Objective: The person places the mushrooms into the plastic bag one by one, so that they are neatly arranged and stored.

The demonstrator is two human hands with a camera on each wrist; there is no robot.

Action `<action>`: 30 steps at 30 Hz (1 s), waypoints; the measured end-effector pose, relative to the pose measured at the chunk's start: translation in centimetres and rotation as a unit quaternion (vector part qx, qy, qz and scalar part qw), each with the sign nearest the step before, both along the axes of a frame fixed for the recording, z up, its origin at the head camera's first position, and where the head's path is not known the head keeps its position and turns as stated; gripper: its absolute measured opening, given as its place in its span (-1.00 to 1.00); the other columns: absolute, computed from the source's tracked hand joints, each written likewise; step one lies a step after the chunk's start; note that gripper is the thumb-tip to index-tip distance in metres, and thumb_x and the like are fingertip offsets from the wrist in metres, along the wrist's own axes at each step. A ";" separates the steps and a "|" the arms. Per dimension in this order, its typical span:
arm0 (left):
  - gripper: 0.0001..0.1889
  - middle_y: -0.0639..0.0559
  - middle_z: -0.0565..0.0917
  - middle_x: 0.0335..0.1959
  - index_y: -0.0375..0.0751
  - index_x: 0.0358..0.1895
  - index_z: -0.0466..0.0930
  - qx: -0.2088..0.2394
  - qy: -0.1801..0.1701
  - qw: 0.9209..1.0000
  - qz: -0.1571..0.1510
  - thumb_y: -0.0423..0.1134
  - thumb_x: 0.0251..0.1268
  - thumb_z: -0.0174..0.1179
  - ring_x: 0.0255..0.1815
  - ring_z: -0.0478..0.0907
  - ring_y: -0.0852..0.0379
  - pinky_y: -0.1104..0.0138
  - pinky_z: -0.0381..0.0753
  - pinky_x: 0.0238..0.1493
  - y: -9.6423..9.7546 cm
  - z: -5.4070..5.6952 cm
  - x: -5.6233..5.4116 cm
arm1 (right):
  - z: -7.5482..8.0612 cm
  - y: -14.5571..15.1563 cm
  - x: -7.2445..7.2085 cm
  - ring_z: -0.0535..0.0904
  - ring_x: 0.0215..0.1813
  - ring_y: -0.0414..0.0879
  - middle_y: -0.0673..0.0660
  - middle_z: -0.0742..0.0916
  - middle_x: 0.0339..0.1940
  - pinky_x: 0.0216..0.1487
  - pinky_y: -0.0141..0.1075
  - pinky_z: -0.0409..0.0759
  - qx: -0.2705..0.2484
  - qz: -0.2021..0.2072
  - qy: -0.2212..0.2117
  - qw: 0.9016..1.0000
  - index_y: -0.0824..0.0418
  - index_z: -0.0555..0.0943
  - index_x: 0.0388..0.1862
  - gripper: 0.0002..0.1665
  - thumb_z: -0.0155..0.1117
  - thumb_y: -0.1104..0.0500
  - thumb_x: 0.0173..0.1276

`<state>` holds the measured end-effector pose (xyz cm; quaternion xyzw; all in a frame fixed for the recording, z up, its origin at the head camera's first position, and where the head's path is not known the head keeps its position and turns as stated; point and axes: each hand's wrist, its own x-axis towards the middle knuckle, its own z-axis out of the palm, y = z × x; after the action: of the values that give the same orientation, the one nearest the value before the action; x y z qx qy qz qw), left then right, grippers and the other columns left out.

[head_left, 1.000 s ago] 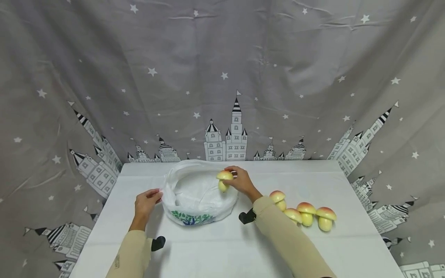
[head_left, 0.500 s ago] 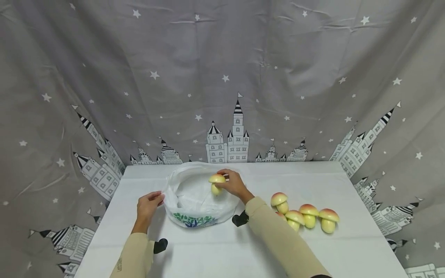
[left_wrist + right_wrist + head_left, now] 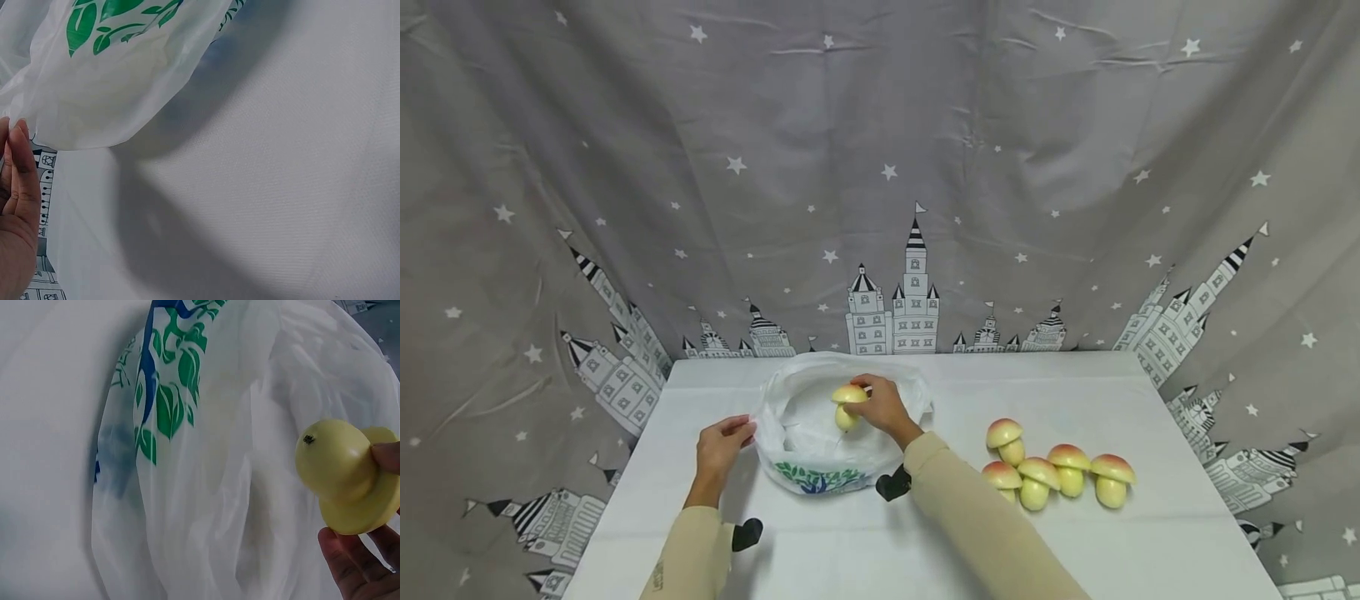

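Observation:
A white plastic bag (image 3: 797, 460) with a green leaf and blue print stands with its mouth spread wide on the table. At its left rim, my left hand (image 3: 721, 450) pinches the plastic; the left wrist view shows the fingertips (image 3: 20, 134) at the bag's edge. Over the bag's opening, my right hand (image 3: 883, 407) grips a toy mushroom (image 3: 847, 417), yellow with a reddish tint on its cap, stem pointing down. In the right wrist view the thumb lies by the stem of the mushroom (image 3: 337, 459) and the fingers lie under its cap.
Several more toy mushrooms (image 3: 1037, 483) stand or lean in a loose group right of the bag, close to the right sleeve (image 3: 985, 517). A white cloth covers the table (image 3: 820, 550). Behind it hangs a grey curtain (image 3: 880, 167) with castles and stars.
My right hand has carried the mushroom leftward, from the bag's right rim to over its middle. The left hand keeps its hold on the rim. The view has shifted slightly.

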<state>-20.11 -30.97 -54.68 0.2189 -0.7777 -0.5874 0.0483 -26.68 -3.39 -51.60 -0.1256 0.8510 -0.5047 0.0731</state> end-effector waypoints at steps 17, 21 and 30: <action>-0.65 -0.17 0.66 -0.22 -0.54 0.09 0.52 -0.024 -0.030 0.999 -0.001 -0.38 0.32 0.19 -0.44 0.57 0.36 0.59 0.60 -0.35 0.9 1.8 0.8 | -0.4 -3.5 0.8 0.57 0.00 -0.02 0.10 0.70 -0.05 0.04 -0.27 0.56 0.035 0.016 -0.028 0.999 0.23 0.63 0.00 -0.52 0.53 0.22 0.05; -0.65 -0.24 0.64 -0.15 -0.53 0.10 0.51 -0.026 -0.031 0.999 -0.006 -0.37 0.33 0.18 -0.40 0.57 0.34 0.54 0.63 -0.29 0.8 1.7 0.7 | -0.6 -4.3 1.0 0.56 0.00 -0.01 0.11 0.69 -0.06 0.05 -0.26 0.55 0.041 0.015 -0.033 0.998 0.22 0.63 -0.01 -0.52 0.54 0.22 0.04; -0.66 -0.27 0.63 -0.11 -0.52 0.10 0.52 -0.028 -0.030 0.999 -0.007 -0.36 0.34 0.18 -0.39 0.57 0.35 0.52 0.64 -0.26 0.5 1.5 0.8 | -1.0 -5.8 1.5 0.55 0.00 -0.01 0.11 0.68 -0.08 0.07 -0.23 0.53 0.065 0.027 -0.043 0.997 0.21 0.64 -0.02 -0.50 0.56 0.19 0.02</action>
<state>-19.33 -30.45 -53.23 0.2296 -0.7965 -0.5587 0.0268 -25.21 -9.15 -52.58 -0.1213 0.8744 -0.4511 0.1312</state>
